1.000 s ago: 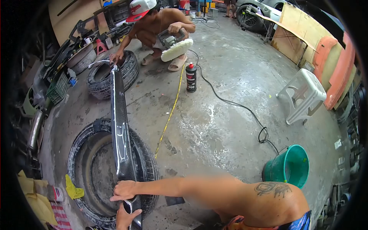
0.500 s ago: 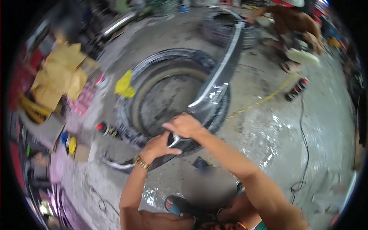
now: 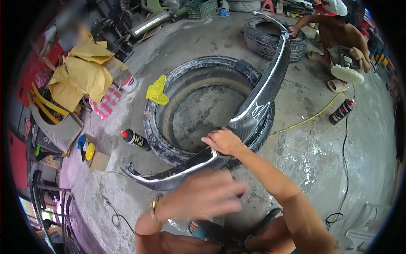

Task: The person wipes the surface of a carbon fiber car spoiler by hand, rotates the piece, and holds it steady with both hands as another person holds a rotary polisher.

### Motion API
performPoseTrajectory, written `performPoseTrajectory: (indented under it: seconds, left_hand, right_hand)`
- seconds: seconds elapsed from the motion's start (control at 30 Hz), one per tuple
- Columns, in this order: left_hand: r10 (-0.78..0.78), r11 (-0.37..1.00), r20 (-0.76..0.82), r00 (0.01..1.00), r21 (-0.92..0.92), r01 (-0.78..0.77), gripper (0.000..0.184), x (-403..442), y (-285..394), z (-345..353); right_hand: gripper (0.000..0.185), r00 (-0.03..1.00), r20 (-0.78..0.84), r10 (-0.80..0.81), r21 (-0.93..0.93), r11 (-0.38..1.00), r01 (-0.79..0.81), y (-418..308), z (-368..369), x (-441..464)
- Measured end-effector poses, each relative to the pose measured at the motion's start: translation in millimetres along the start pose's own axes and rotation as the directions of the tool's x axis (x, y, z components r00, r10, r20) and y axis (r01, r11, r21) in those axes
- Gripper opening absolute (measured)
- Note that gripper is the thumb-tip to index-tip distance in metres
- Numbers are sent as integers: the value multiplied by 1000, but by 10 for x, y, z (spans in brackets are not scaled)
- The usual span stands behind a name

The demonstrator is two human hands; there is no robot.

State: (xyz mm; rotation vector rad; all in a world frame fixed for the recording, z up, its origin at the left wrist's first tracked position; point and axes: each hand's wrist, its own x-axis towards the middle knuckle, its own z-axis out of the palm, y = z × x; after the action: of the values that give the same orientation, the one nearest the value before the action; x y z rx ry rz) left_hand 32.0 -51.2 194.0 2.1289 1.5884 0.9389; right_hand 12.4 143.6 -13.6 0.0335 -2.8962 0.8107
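Observation:
A long, curved carbon-fibre bumper lip [image 3: 262, 99] with a shiny, white-reflecting edge lies across a tyre [image 3: 157, 137] on the floor. Its near end curves down to the left, and its far end reaches a second tyre [image 3: 260, 44]. My right hand [image 3: 224, 142] grips the lip near its middle bend, fingers over the edge. Nearer to me, my left hand [image 3: 207, 192], with a gold watch at the wrist, is off the lip. Motion blurs it, but its fingers look stretched out to the right and I see nothing held.
A crouching person [image 3: 342, 34] at the far right has a hand by the lip's far end and a polisher [image 3: 347, 72] at the other. Black bottles [image 3: 135, 139] [image 3: 341, 111], a yellow cloth [image 3: 157, 90], a yellow cord [image 3: 306, 120] and a black cable [image 3: 344, 156] lie around.
My left hand has let go of the lip and drawn back toward me. My right hand stays on the lip. The view has shifted, so the scene sits farther right.

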Motion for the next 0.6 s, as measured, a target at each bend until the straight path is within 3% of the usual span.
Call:
performPoseTrajectory:
  seconds: [0.03, 0.07, 0.13, 0.17, 0.23, 0.27, 0.33, 0.37, 0.43, 0.47, 0.57, 0.6]
  left_hand:
    - [197, 974, -153, 968, 148, -174, 30, -45, 206, 76]
    - [55, 999, -332, 942, 15, -53, 19, -9, 642, 55]
    - [244, 965, -507, 827, 44, -257, 27, -218, 766, 222]
    - [238, 949, -485, 842, -70, -308, 25, -256, 815, 241]
    - [386, 857, -363, 848, -198, -475, 22, -344, 605, 192]
    - [390, 855, -362, 847, -198, -479, 22, -357, 612, 182]
    - [387, 914, -327, 862, 13, -406, 21, -135, 782, -25]
    - [388, 914, -326, 862, 13, -406, 21, -87, 845, -19]
    - [182, 962, -422, 888, -109, -249, 23, 6, 927, 42]
    - [180, 963, -422, 889, -109, -247, 23, 4, 934, 52]
    - [247, 950, -331, 911, -102, -295, 31, -28, 934, 94]
    - [230, 958, -186, 955, -131, -256, 31, -106, 892, 62]
  right_hand:
    - [58, 1000, 19, -4, 9, 1000, 4, -9, -23, 6]
    - [51, 1000, 10, -9, 19, 1000, 9, -22, -48, -9]
    - [49, 1000, -20, -8, 25, 1000, 9, -1, 9, -4]
    - [46, 1000, -28, 0, 27, 1000, 1, 22, 41, -1]
    - [42, 999, -45, 2, 36, 999, -1, 23, 24, -10]
    - [41, 999, -47, 1, 29, 1000, 0, 36, 29, -15]
    - [40, 999, -46, 0, 27, 1000, 2, 31, 44, -34]
    - [39, 999, -47, 2, 32, 999, 0, 27, 28, -34]
    - [37, 999, -47, 3, 38, 999, -1, 21, 23, -34]
    - [37, 998, -59, -5, 49, 999, 8, 25, 25, -38]
    - [35, 998, -68, -18, 74, 997, 23, 18, 11, -21]
    - [34, 998, -66, -16, 87, 996, 22, 20, 2, -36]
